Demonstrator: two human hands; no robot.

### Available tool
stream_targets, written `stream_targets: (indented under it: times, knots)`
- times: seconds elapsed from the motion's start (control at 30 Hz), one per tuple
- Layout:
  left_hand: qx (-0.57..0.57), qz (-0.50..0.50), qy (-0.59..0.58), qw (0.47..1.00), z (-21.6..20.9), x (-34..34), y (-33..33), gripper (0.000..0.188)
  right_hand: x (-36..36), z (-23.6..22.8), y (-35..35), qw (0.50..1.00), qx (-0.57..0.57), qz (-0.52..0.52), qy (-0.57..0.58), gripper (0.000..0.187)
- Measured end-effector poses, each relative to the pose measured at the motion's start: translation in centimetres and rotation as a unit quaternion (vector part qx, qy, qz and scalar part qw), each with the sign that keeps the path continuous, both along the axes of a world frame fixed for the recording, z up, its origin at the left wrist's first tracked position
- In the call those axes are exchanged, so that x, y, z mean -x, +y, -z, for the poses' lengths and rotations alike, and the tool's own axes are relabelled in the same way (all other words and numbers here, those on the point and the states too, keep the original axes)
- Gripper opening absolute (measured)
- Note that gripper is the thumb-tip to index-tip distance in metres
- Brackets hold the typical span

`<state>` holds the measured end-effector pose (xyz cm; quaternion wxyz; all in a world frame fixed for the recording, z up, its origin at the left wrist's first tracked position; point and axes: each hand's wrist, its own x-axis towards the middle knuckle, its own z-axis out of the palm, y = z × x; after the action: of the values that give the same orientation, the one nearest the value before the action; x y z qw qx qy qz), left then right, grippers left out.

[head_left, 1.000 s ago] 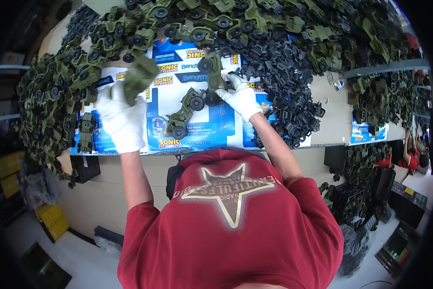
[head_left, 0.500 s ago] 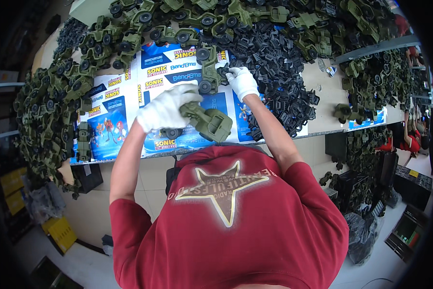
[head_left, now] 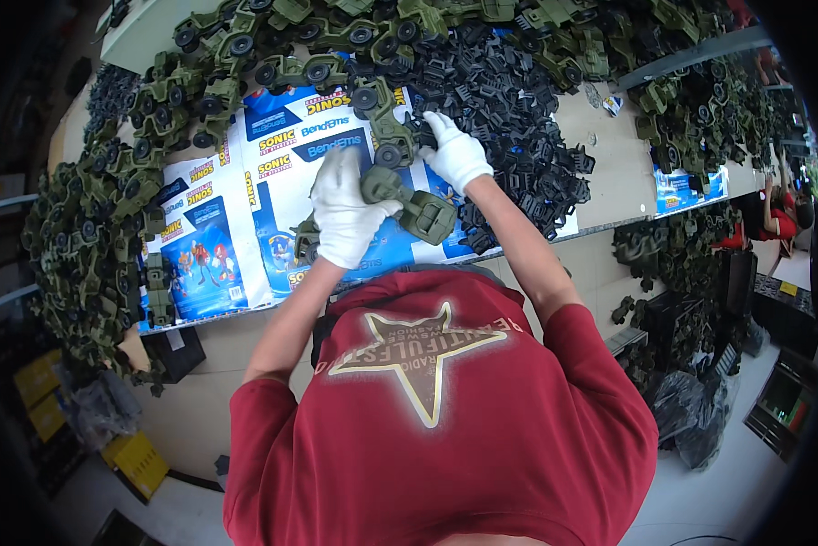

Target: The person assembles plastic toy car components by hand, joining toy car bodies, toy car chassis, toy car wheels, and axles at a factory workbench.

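Note:
My left hand (head_left: 343, 217), in a white glove, grips a green toy military truck (head_left: 420, 211) just above the near edge of the table (head_left: 609, 196). My right hand (head_left: 456, 153), also gloved, rests with curled fingers on the edge of a heap of black plastic parts (head_left: 518, 118). It is next to another green toy truck (head_left: 389, 127). Whether those fingers hold a part is hidden. Blue printed cardboard sheets (head_left: 218, 246) lie under both hands.
Several green toy trucks (head_left: 109, 227) are piled along the left and far sides of the table. More green toys (head_left: 700, 118) lie at the right. A yellow crate (head_left: 141, 464) and black bags (head_left: 700, 419) sit on the floor. Another person (head_left: 782, 218) is at the far right.
My left hand has carried a green toy truck from the left side of the blue sheets to the middle, close to my body. My right hand has stayed at the black parts heap.

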<state>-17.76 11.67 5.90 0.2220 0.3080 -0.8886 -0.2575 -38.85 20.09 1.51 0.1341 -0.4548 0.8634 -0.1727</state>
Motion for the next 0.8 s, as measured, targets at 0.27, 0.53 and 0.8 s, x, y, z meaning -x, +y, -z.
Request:
stream_targets:
  times: [0.27,0.53,0.8]
  knots:
    - [-0.366,-0.098,-0.212,0.901,-3.4,-1.3,0.7,0.049,-1.3,-0.2,-0.8,0.981,-0.177,0.082,0.011,0.043]
    - [-0.303,-0.145,-0.187,0.923,7.8,-0.2,2.1,0.081,-0.3,0.6,2.0,0.961,-0.208,-0.161,0.084,0.056]
    - [-0.554,-0.217,0.108,0.797,5.6,1.4,4.0,0.046,-0.2,-1.3,5.0,0.985,-0.124,-0.084,-0.083,0.062]
